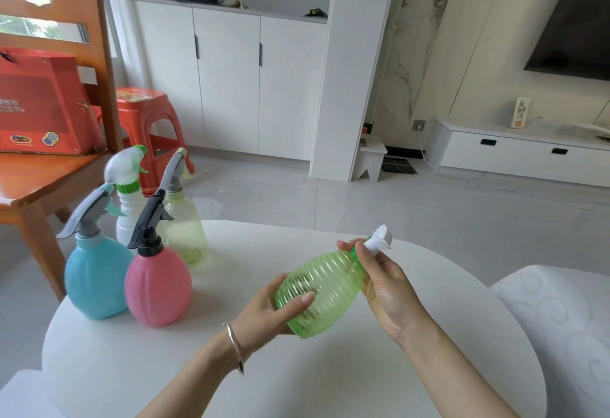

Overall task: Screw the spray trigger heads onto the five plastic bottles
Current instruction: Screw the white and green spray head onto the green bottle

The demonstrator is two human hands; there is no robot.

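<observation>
Two bare hands hold a ribbed green bottle (321, 292) tilted above the middle of a white worktop (297, 368). The left hand (267, 312) has its grip wrapped around the bottle's base, and the right hand (383, 285) has its grip closed around the neck, just below a white spray trigger head (379, 241). Four capped bottles stand clustered at the worktop's far left edge: a blue bottle (95, 275), pink bottle (158, 285), white bottle (127, 216) and pale yellow bottle (181, 229).

No legible text or labels.
</observation>
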